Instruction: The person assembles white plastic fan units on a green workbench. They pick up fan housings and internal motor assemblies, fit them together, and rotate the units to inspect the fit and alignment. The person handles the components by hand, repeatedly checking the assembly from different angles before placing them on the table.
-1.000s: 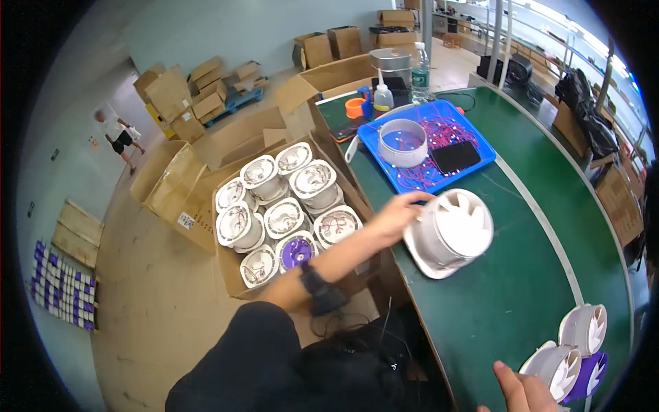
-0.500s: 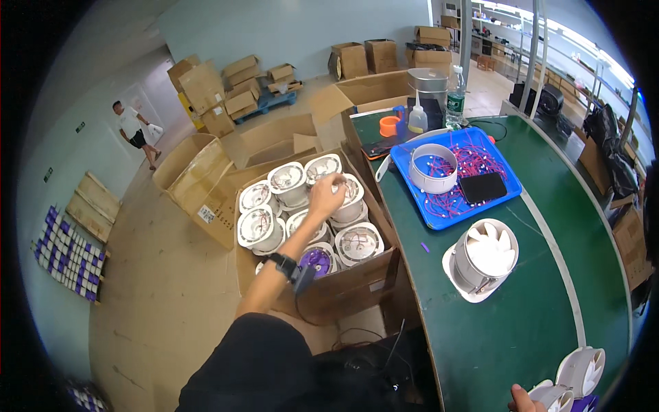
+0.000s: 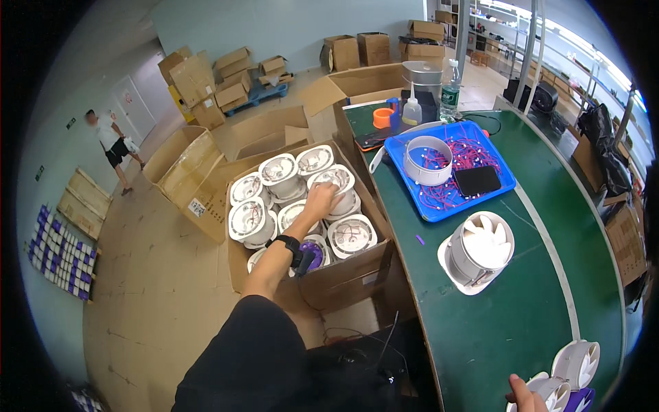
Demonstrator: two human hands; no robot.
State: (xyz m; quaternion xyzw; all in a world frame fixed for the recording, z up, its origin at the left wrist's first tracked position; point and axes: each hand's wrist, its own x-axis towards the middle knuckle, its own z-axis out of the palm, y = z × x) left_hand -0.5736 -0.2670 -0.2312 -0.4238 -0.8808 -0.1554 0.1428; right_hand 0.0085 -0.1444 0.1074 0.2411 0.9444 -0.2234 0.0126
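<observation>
My left hand (image 3: 321,200) reaches into an open cardboard box (image 3: 353,269) packed with round white fan housings. Its fingers are closed on the rim of one white fan housing (image 3: 338,177); the fingertips are partly hidden inside it. Wires show within several housings, and a purple fan (image 3: 313,255) sits in one near my wrist. At the lower right edge, part of my right hand (image 3: 525,396) shows with fingers apart, beside white fans (image 3: 575,364) on the table. A white fan (image 3: 486,244) in a cylindrical housing stands on the green table (image 3: 494,323).
A blue tray (image 3: 431,214) holds red wires, a white ring (image 3: 427,176) and a black phone (image 3: 478,181). Behind it are a squeeze bottle (image 3: 412,111), orange tape (image 3: 382,118) and a water bottle (image 3: 449,93). Empty cartons (image 3: 185,172) stand left; a person (image 3: 113,144) walks beyond.
My left hand has lowered onto the housing, which now looks tilted and shifted left. A finger of my right hand has lifted away from the fans. The view has shifted slightly; the person has moved closer.
</observation>
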